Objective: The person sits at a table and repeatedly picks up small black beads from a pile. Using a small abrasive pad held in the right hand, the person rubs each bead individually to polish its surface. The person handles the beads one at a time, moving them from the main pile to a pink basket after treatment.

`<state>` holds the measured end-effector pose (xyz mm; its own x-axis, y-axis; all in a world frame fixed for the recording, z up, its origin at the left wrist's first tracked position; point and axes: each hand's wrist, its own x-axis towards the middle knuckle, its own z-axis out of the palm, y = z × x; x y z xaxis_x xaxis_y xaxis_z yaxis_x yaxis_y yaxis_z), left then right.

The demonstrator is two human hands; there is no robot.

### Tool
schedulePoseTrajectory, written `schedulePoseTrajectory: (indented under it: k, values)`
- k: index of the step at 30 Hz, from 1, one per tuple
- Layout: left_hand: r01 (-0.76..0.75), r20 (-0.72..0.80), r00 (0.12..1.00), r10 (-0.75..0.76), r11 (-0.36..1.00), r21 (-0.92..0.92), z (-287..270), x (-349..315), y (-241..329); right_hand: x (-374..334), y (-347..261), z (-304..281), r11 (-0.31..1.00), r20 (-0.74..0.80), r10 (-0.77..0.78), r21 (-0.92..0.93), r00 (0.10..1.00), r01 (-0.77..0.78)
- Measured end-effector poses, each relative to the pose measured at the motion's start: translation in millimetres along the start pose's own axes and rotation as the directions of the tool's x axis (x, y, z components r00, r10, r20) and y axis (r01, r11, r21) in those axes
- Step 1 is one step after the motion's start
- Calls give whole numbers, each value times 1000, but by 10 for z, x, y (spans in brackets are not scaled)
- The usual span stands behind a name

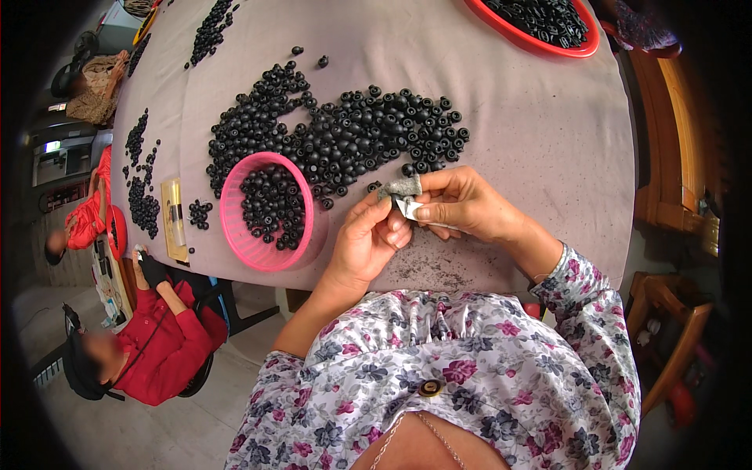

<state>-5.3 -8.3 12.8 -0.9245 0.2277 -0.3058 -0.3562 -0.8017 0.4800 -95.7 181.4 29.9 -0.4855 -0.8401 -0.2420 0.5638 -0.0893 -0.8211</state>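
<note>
Both of my hands meet over the near edge of the cloth-covered table, fingertips touching. My left hand is closed in a pinch around a small dark piece, mostly hidden by the fingers; it looks like one of the black round pieces. My right hand grips a small white strip with a pointed end between thumb and fingers, held against that piece. A grey cloth finger cover sits on the right index fingertip. Just beyond the hands spreads a heap of black round pieces with hollow centres.
Left of my hands stands a pink plastic basket holding more black pieces. Dark shavings lie near the table's front edge. A red basin of black parts is at the far right. A person in red works at the left.
</note>
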Motion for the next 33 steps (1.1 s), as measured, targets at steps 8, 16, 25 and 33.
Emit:
schedulePoseTrajectory:
  k: [8,16,25,33]
  values:
    - [-10,-8,1000,10,1000,11,12,-12,-29,6,-6,2,1000,-49,8,-12,999,-9]
    - [-26,-7,1000,26,999,-20,17,0,-37,17,29,-17,1000,-9,-20,22,1000,20]
    - [-29,-26,999,29,1000,9,35,-20,-23,6,-11,6,1000,23,-19,16,1000,19]
    - [16,21,1000,-15,1000,-13,22,-22,-7,6,16,-33,1000,4,16,8,1000,-16]
